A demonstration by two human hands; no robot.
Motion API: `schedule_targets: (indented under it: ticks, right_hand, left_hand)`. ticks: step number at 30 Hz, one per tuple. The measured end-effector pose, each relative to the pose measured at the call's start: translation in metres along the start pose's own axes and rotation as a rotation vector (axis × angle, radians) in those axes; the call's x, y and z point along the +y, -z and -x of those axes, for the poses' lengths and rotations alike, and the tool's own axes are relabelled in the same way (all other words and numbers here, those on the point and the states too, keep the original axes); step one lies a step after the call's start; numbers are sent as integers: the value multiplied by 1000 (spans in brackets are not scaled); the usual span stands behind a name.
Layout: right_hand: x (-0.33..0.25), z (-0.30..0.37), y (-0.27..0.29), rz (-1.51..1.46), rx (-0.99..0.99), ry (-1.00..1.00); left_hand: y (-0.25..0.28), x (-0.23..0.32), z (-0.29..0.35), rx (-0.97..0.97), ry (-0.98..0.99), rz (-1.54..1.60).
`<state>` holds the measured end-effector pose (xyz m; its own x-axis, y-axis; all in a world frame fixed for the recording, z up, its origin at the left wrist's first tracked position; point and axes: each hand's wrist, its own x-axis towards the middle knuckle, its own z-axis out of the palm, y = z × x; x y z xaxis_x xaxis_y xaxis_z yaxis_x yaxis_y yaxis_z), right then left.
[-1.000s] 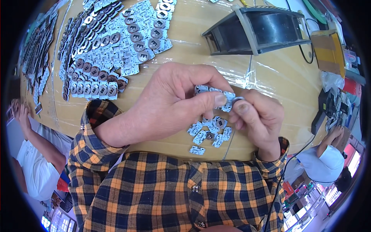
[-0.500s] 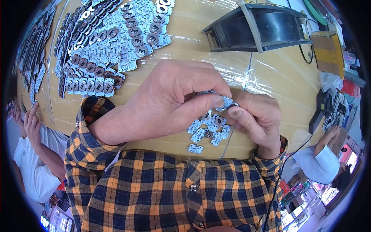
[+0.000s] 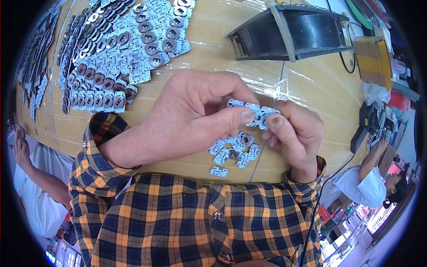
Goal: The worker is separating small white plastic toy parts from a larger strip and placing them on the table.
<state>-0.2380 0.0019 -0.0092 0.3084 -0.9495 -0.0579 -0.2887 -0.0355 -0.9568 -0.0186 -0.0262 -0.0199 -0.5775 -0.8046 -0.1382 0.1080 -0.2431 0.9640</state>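
Between both hands I hold a short strip of small white circuit boards (image 3: pixel 252 110), lifted above the table. My left hand (image 3: pixel 195 111) pinches its left part, thumb on top and fingers behind. At its right end, the thumb and curled fingers of my right hand (image 3: pixel 296 129) close on the last board. The fingertips behind the strip are hidden. Just below my hands lies a loose pile of separated small boards (image 3: pixel 222 155). Some of them carry a round coin-cell holder (image 3: pixel 245 139). One single board (image 3: pixel 219 171) rests nearer to me, apart from the pile.
Rows of circuit board panels with round holders (image 3: pixel 100 100) cover the far left of the table (image 3: pixel 329 98). More panels stack at the left edge (image 3: pixel 38 58). A black fan (image 3: pixel 289 33) stands at the back; a cardboard box (image 3: pixel 373 62) is right. People sit on both sides.
The strip has turned so several boards' printed faces now show; before, a dark round edge showed at my right fingertips. My right fingers have shifted on its end. The whole view has moved slightly.
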Motion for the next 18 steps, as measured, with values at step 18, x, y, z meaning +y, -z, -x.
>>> schedule_targets:
  ticks: [18]
  right_hand:
    - [-2, -3, -1, -594, 26, -304]
  left_hand:
    - [-2, 1, -3, 92, -3, 69]
